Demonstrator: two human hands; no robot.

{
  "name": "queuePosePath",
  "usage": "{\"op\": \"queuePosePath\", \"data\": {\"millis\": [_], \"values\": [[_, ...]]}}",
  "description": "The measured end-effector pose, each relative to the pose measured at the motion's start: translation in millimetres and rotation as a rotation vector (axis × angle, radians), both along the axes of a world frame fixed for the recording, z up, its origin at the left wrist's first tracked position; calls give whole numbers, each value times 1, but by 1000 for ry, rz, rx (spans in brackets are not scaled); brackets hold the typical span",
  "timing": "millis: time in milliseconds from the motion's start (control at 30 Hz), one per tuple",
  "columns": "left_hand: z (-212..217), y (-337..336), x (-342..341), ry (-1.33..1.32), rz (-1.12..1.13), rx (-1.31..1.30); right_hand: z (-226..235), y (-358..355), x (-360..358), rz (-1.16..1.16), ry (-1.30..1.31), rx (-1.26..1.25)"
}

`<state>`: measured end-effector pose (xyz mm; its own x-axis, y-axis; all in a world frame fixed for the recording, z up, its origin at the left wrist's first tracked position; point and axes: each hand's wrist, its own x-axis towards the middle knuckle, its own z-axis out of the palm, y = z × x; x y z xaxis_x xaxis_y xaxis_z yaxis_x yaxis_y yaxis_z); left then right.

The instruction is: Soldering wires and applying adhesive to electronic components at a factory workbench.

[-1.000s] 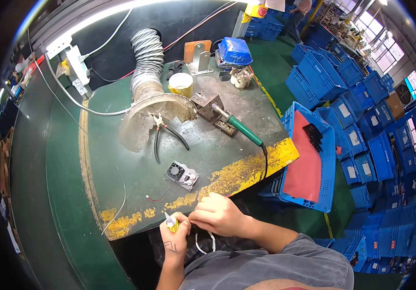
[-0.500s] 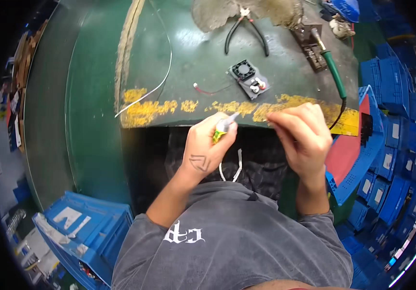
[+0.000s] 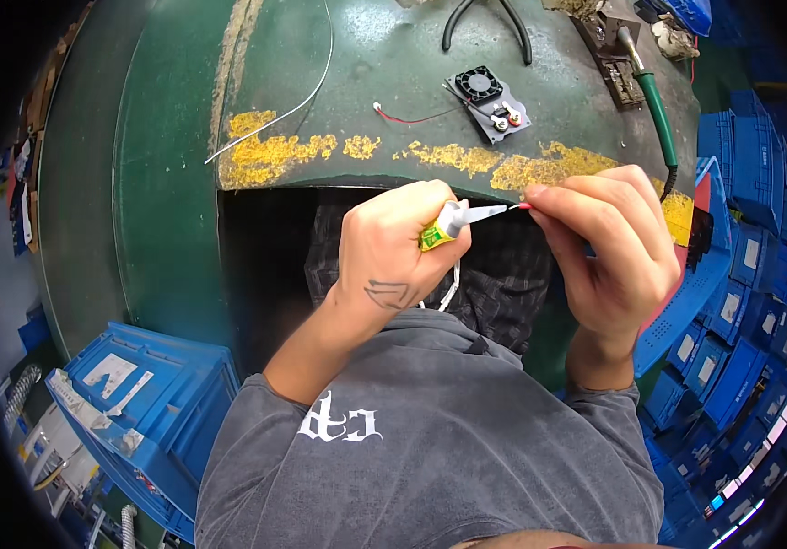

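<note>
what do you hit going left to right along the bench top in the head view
white wire → red wire → small black fan → green-handled soldering iron

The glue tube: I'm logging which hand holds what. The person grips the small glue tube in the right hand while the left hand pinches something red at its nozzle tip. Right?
Not quite. The head view shows the hands swapped: the left hand grips the small glue tube, and the right hand pinches the red bit at its nozzle tip. What that red bit is cannot be told.
</note>
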<state>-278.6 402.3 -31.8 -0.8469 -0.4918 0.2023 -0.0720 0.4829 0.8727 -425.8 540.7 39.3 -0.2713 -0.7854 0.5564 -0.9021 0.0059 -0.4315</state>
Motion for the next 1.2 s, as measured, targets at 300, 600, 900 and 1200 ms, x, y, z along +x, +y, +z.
{"op": "queuePosePath", "data": {"millis": [300, 600, 900, 1200], "values": [[-2, 3, -2, -47, 28, 21, -11, 0, -2, -17, -1, -14], [-4, 3, -2, -67, 21, 6, -11, -2, -2, -34, 61, 13], [-3, -4, 3, -122, 45, -335, -12, -2, -3, -22, 242, 13], [7, -3, 4, -237, -22, -249, -7, -2, -3, -8, 165, 114]]}}
